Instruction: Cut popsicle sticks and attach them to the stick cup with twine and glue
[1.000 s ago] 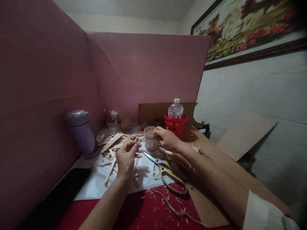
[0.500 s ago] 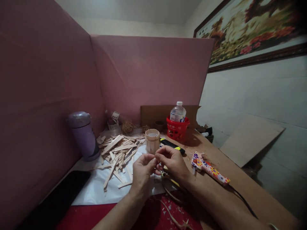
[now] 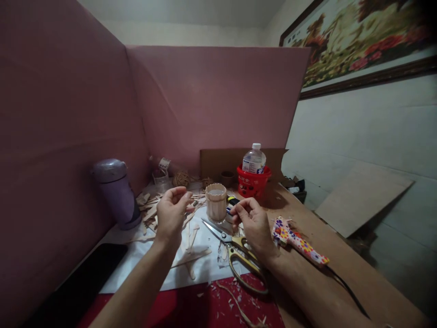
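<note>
To the left of the upright, scalloped cup of pale wooden sticks, the left hand hovered with bent fingers; to the cup's right, the right hand had thumb and forefinger drawn together, though whether either pinched anything could not be told. Gold-handled metal scissors lay before the cup, the flower-patterned glue gun farther right, the red plastic bucket behind

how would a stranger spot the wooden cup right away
From the big pink panel, drop down to the red bucket. Left of it, behind the scissors, stands a small pale cup. Unlike the loose flat sticks nearby, it is round and upright, with a scalloped rim.
</note>
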